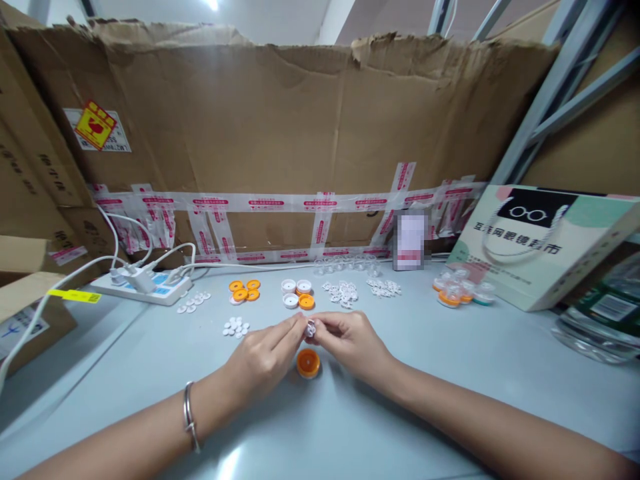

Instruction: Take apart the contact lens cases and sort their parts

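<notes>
My left hand [265,357] and my right hand [347,340] meet over the middle of the grey table [350,427]. Both pinch one small white and clear plastic part [311,328] between their fingertips. Just under the hands, an orange round cap [308,363] lies on the table. A metal bangle sits on my left wrist.
Farther back lie small white discs [235,327], orange rings [245,291], white and orange caps [297,293], white clips [343,292] and assembled orange and clear pieces [457,291]. A power strip [143,285] with cables sits at left, a printed box [540,247] at right, a cardboard wall [300,133] behind.
</notes>
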A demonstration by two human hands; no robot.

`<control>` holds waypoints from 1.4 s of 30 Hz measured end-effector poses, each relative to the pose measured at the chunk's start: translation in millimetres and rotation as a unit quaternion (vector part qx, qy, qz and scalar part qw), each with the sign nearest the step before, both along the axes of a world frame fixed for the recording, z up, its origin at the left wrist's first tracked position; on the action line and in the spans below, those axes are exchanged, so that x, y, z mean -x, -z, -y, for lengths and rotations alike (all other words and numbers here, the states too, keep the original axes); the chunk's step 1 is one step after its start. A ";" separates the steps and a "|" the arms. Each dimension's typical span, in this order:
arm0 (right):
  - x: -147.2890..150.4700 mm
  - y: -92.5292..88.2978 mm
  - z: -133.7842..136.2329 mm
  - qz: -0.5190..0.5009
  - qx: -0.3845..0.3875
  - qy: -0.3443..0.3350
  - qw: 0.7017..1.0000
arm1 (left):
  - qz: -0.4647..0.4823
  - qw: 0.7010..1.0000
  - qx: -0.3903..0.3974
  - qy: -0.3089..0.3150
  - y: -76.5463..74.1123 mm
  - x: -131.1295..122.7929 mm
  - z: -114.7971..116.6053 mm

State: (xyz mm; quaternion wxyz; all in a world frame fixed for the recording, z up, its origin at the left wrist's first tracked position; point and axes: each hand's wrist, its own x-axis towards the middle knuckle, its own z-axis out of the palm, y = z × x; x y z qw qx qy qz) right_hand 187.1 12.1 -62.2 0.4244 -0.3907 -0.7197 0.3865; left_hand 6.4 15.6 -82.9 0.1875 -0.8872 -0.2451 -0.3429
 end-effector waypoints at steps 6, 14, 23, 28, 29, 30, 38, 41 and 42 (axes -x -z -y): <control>0.9 1.7 -9.5 -0.101 0.167 -0.014 0.981 | 0.031 0.998 0.043 0.017 -2.5 -0.4 -2.2; -4.3 4.9 -22.1 -0.105 0.235 0.002 0.966 | 0.029 0.998 0.043 0.045 -7.0 -2.9 0.6; -66.8 5.6 -76.0 0.064 -0.058 0.222 0.971 | 0.082 0.994 0.068 0.010 -9.7 0.0 -6.4; -57.5 20.7 -82.9 0.145 -0.071 0.199 0.967 | 0.090 0.993 0.077 0.013 -7.1 -0.4 -8.1; -55.2 22.3 -83.4 0.151 -0.071 0.197 0.966 | 0.090 0.993 0.079 0.015 -6.8 -0.4 -7.9; -53.8 23.2 -84.1 0.156 -0.070 0.196 0.966 | 0.091 0.992 0.083 0.016 -6.6 -0.5 -7.6; -45.8 10.3 -68.6 0.132 -0.069 0.183 0.972 | 0.139 0.978 0.154 0.016 -9.7 -1.6 -7.4; -27.4 1.6 -43.5 0.066 -0.048 0.074 0.994 | 0.150 0.975 0.164 0.019 -10.0 -1.9 -7.7; -20.8 -0.2 -34.7 0.043 -0.037 0.036 0.998 | 0.151 0.975 0.163 0.021 -9.5 -2.0 -7.8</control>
